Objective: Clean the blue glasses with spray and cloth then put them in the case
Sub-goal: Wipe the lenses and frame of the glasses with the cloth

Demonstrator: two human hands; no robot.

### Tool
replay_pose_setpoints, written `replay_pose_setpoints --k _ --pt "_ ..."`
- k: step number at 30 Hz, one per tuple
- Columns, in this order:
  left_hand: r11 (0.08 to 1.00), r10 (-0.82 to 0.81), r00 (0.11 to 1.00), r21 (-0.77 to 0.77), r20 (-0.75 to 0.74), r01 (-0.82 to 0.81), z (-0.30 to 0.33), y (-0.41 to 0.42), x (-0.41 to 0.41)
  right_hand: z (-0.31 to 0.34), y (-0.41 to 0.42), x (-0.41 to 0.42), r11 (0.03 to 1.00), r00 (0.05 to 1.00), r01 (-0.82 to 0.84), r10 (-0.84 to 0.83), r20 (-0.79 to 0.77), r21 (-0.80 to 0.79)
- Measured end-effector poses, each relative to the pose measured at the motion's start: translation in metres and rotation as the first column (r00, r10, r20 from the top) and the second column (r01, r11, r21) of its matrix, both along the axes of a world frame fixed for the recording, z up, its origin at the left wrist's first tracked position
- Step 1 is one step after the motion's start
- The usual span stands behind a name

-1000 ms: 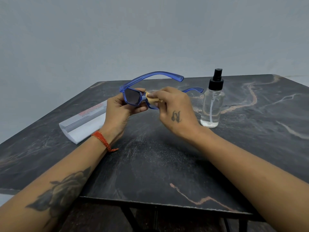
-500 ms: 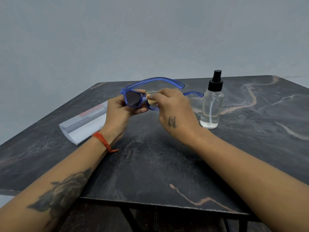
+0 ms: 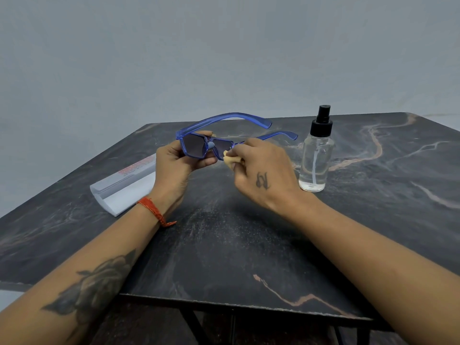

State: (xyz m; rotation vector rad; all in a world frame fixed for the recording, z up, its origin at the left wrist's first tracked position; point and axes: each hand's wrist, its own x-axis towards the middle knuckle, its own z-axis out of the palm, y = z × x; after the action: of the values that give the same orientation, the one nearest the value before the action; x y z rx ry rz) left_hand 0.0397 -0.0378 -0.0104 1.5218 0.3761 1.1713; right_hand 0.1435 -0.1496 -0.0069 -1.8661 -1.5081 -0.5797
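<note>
Above the surface's [image 3: 249, 245] middle, the left hand [image 3: 174, 165] grips the blue glasses [image 3: 199, 145] by one lens while the right hand [image 3: 258, 170] pinches a cloth [image 3: 230, 159] against the other.

Light: dim, even, soft | Shadows: faint under the forearms on the dark marble-patterned table [image 3: 249, 245] | Glare: small highlights on the clear glass spray bottle [image 3: 316, 158] (nothing harsh) | Focus: slightly soft overall | Edges: wide-angle stretch toward corners
</note>
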Motion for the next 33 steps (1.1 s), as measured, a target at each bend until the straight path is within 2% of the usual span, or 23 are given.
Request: replay_pose_setpoints --k 3,7,9,12,15,20,22,29,31,33 --pt "1.0 0.0 1.0 -0.009 0.008 0.0 0.0001 0.0005 0.0 -0.0021 0.003 0.0001 0.996 0.992 -0.074 0.079 -0.098 0.056" --pt "1.0 0.023 1.0 0.011 -0.015 -0.023 -0.0008 0.0025 -0.0007 -0.0058 0.0053 0.0008 0.988 0.983 -0.139 0.146 -0.107 0.072" --pt "0.999 0.034 0.999 0.009 -0.026 -0.034 -0.0011 0.0033 -0.0012 -0.006 0.0041 0.0027 0.993 0.992 -0.114 0.116 -0.054 0.039" --pt "0.999 0.026 0.999 0.021 -0.033 -0.025 0.0002 0.0009 -0.0014 -0.0044 0.0015 0.0051 0.998 0.997 0.014 -0.009 0.07 -0.066" --pt "1.0 0.019 0.999 0.019 -0.033 -0.018 0.0014 -0.0017 -0.0013 -0.0026 0.0003 0.0044 0.99 0.994 0.078 -0.068 0.089 -0.113" --pt "1.0 0.031 0.999 0.005 -0.027 -0.03 0.0008 -0.0019 -0.001 -0.0036 0.0038 -0.0003 0.997 0.996 -0.078 0.079 -0.049 0.012" --pt "0.999 0.033 0.999 -0.001 -0.022 -0.033 0.0009 -0.0017 -0.0015 -0.0034 0.0037 -0.001 0.995 0.994 -0.099 0.1 -0.045 0.023" --pt "1.0 0.031 0.999 0.007 -0.04 -0.031 0.0012 -0.0028 -0.0015 -0.0008 -0.003 0.0025 0.984 0.991 0.086 -0.069 0.118 -0.153" --pt "0.999 0.026 0.999 0.021 -0.036 -0.026 0.0017 -0.0029 -0.0018 -0.0007 -0.0029 0.0032 0.993 0.994 0.073 -0.065 0.086 -0.097" --pt "0.999 0.015 0.999 0.035 -0.031 -0.014 0.0022 -0.0025 -0.0023 -0.0007 -0.0017 0.0044 0.999 0.999 0.046 -0.046 0.014 0.026"
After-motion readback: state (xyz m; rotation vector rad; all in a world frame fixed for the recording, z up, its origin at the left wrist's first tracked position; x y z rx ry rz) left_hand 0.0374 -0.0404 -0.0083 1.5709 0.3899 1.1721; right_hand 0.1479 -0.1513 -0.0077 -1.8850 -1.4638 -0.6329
